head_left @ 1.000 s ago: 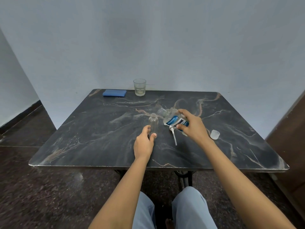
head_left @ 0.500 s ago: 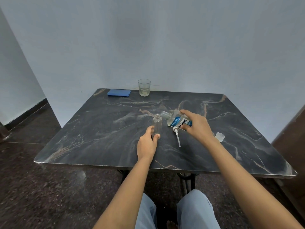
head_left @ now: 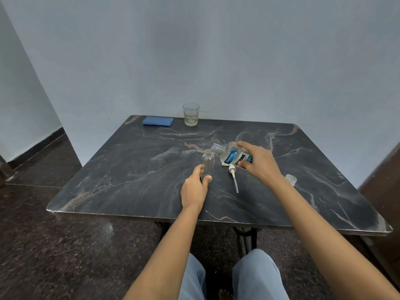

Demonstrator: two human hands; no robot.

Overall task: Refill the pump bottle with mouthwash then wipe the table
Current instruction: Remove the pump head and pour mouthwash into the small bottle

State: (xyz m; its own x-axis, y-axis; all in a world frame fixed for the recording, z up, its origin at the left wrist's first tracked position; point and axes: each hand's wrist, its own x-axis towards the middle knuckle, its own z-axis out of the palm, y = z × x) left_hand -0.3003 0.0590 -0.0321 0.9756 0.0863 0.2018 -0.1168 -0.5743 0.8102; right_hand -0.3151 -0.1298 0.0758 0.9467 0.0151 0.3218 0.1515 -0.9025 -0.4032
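A small clear pump bottle [head_left: 208,162] stands upright and uncapped on the dark marble table [head_left: 134,169]. My left hand [head_left: 194,189] grips its base. My right hand [head_left: 258,162] holds the clear mouthwash bottle [head_left: 232,155] with the blue and white label, tilted left so its open neck sits just above and right of the small bottle's mouth. The white pump head [head_left: 233,177] with its long tube lies flat on the table between my hands. A clear cap [head_left: 291,179] rests on the table right of my right wrist.
A folded blue cloth [head_left: 158,121] lies at the table's far left edge. Beside it stands a glass tumbler [head_left: 191,114] with a little liquid. A blue-grey wall runs behind the table. Dark furniture [head_left: 385,191] borders the right side.
The mouthwash bottle's neck has come a little closer to the small bottle's mouth. My view has shifted slightly; both hands keep their grips.
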